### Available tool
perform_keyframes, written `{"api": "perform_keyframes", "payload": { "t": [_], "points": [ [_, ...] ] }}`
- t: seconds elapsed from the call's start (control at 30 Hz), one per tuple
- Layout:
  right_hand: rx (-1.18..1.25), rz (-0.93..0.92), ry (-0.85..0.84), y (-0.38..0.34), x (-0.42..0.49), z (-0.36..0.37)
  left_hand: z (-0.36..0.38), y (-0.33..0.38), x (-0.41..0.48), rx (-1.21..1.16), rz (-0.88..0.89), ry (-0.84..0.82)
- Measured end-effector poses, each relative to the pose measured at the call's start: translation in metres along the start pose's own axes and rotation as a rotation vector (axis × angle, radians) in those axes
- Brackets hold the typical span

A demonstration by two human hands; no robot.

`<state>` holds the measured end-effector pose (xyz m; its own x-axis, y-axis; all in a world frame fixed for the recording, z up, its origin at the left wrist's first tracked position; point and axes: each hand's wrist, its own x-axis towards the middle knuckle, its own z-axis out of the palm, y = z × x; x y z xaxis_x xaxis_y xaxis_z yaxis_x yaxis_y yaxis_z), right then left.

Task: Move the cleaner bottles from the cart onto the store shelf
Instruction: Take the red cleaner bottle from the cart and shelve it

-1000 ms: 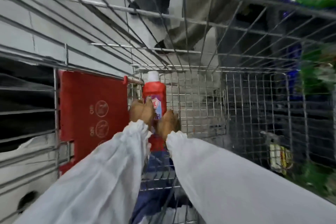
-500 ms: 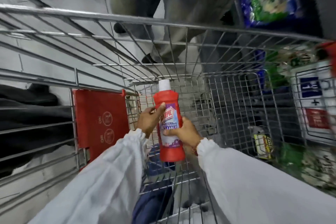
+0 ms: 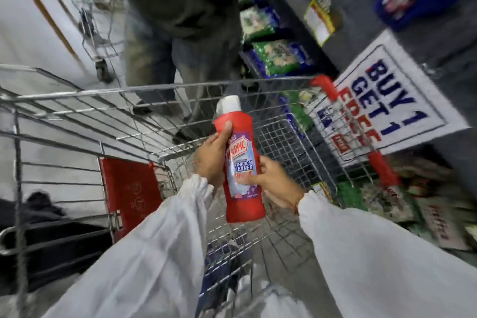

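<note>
Gripping red cleaner bottle (image 3: 242,162) | left hand (image 3: 213,157) | right hand (image 3: 273,181) | above cart (image 3: 154,90)

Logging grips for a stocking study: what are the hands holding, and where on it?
Both hold the red cleaner bottle: left hand on its upper body, right hand lower, at the label.

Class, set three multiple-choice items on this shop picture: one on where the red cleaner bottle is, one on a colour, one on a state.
1. Where is the red bottle?
A. on a shelf
B. held above the cart
C. on the floor

2. What colour is its cap?
A. white
B. green
C. black

3. How is it held?
A. left hand only
B. right hand only
C. both hands

Key:
1 B, it is raised over the wire basket.
2 A, the cap on top is white.
3 C, the left hand and right hand both grip it.
</note>
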<state>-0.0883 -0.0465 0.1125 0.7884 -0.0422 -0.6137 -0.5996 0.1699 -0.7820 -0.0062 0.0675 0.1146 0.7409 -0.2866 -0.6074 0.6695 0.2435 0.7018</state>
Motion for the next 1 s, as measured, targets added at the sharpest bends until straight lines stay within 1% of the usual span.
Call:
{"api": "perform_keyframes", "payload": {
  "t": [0.1, 0.17, 0.3, 0.4, 0.5, 0.57, 0.67, 0.77, 0.83, 0.9, 1.0],
  "points": [
    [0.006, -0.119, 0.027, -0.021, -0.044, -0.015, 0.036, 0.017, -0.034, -0.006, 0.062, -0.112],
    [0.023, -0.197, 0.085, -0.032, -0.077, -0.025, 0.061, 0.026, -0.061, 0.019, 0.088, -0.192],
    [0.055, -0.36, 0.216, -0.039, -0.143, -0.041, 0.105, 0.032, -0.115, 0.046, 0.063, -0.382],
    [0.082, -0.491, 0.278, -0.039, -0.184, -0.051, 0.133, 0.035, -0.158, 0.067, 0.082, -0.519],
    [0.096, -0.582, 0.349, -0.041, -0.224, -0.06, 0.157, 0.036, -0.196, 0.082, 0.102, -0.606],
    [0.105, -0.608, 0.369, -0.042, -0.249, -0.065, 0.171, 0.035, -0.217, 0.114, 0.12, -0.66],
    [0.135, -0.633, 0.382, -0.041, -0.279, -0.076, 0.188, 0.03, -0.238, 0.163, 0.146, -0.69],
    [0.155, -0.659, 0.434, -0.038, -0.299, -0.09, 0.209, 0.022, -0.254, 0.23, 0.186, -0.728],
    [0.172, -0.669, 0.511, -0.033, -0.31, -0.102, 0.226, 0.015, -0.259, 0.306, 0.274, -0.754],
    [0.186, -0.679, 0.626, -0.029, -0.321, -0.119, 0.247, 0.007, -0.266, 0.376, 0.36, -0.798],
    [0.18, -0.694, 0.815, -0.024, -0.341, -0.152, 0.286, -0.002, -0.275, 0.519, 0.404, -0.9]
  ]
}}
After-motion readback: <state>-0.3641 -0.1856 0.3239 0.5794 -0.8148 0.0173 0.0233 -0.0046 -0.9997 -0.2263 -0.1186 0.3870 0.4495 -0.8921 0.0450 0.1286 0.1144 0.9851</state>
